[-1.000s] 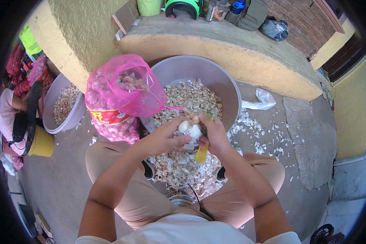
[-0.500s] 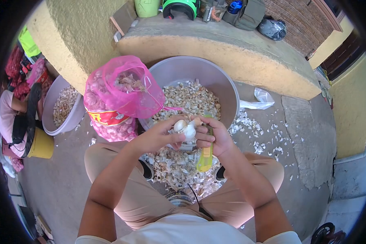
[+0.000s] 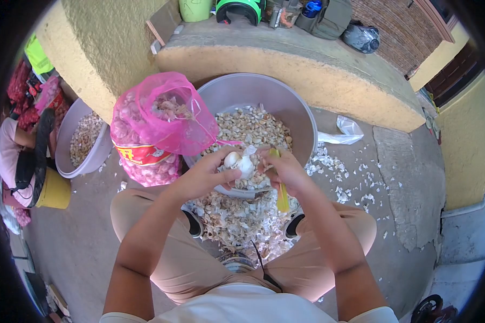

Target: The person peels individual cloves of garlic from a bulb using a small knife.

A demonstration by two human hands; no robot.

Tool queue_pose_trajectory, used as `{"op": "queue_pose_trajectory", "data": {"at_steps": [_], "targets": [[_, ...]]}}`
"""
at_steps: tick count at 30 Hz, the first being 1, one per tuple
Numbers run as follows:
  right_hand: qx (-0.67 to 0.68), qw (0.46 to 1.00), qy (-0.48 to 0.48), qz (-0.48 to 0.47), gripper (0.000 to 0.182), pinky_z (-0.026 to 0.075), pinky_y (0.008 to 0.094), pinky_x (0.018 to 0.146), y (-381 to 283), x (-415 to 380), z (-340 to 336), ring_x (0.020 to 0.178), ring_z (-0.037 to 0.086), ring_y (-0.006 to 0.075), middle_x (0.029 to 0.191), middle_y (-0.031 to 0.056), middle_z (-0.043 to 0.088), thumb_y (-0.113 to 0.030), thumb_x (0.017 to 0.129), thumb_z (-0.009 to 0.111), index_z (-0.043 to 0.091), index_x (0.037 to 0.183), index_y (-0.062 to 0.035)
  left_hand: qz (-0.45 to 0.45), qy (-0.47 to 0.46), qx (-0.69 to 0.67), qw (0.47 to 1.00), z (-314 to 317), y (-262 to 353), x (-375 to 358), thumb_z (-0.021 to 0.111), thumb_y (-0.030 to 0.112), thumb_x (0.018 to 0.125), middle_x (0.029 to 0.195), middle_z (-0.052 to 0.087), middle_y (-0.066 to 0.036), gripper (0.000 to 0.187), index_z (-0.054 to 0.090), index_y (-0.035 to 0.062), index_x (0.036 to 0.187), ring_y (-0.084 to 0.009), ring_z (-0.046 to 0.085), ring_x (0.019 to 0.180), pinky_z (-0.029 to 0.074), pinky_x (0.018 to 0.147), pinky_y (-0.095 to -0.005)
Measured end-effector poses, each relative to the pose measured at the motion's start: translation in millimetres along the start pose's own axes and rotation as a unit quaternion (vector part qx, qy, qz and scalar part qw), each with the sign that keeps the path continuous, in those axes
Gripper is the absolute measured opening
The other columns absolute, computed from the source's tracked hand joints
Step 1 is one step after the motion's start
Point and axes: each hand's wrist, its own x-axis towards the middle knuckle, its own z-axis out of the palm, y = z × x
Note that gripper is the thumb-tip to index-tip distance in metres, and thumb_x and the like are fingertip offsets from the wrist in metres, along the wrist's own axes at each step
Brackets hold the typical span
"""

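My left hand (image 3: 213, 171) is closed around a white garlic bulb (image 3: 246, 168) with loosened papery skin, held over the near rim of a large grey tub (image 3: 302, 116). Just right of the bulb, my right hand (image 3: 285, 169) grips a yellow box cutter (image 3: 283, 198), its handle slanting down toward me. Whether the blade is out cannot be made out. Peeled garlic cloves (image 3: 253, 126) cover the tub's bottom. Between my feet lies a heap of garlic skins (image 3: 242, 226).
A pink mesh sack of garlic (image 3: 148, 126) leans at the tub's left. Skins litter the floor near a white plastic bag (image 3: 347, 132). A concrete ledge (image 3: 285, 59) runs behind. At far left, another person (image 3: 19, 145) sits beside a second tub (image 3: 73, 134).
My right hand has turned and moved slightly right, swinging the box cutter's handle away from the bulb. The left hand still holds the garlic, shifted slightly left.
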Motion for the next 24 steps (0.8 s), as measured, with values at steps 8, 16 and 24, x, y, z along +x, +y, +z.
{"op": "queue_pose_trajectory", "data": {"at_steps": [8, 16, 24], "targets": [[-0.325, 0.92, 0.115, -0.186, 0.051, 0.045, 0.0315, 0.063, -13.7, -6.3, 5.0, 0.067, 0.058, 0.0192, 0.075, 0.0142, 0.06, -0.035, 0.082, 0.053, 0.04, 0.118, -0.0007, 0.048, 0.061, 0.149, 0.986, 4.4, -0.9, 2.3, 0.065, 0.021, 0.075, 0.083, 0.055, -0.007, 0.046, 0.046, -0.0019, 0.11, -0.0105, 0.052, 0.066, 0.045, 0.06, -0.0238], [-0.19, 0.977, -0.073, -0.056, 0.046, 0.043, 0.0256, 0.057, -15.9, -17.3, 19.7, 0.063, 0.055, 0.0111, 0.069, 0.0073, 0.056, -0.032, 0.08, 0.058, 0.045, 0.111, -0.002, 0.103, 0.077, 0.321, 0.938, 6.4, 2.7, 3.8, 0.07, 0.016, 0.067, 0.078, 0.058, -0.011, 0.046, 0.051, -0.0004, 0.107, -0.0151, 0.053, 0.064, 0.043, 0.06, -0.0271], [-0.148, 0.973, -0.135, -0.112, 0.033, 0.029, 0.017, 0.036, -6.8, -13.9, 16.4, 0.042, 0.037, 0.0025, 0.057, -0.0037, 0.044, -0.027, 0.085, 0.051, 0.047, 0.111, -0.0056, 0.077, 0.051, 0.263, 0.96, 2.7, -1.4, 4.8, 0.068, 0.015, 0.07, 0.078, 0.058, -0.01, 0.044, 0.052, -0.0002, 0.108, -0.0138, 0.056, 0.064, 0.044, 0.059, -0.0261]]}}
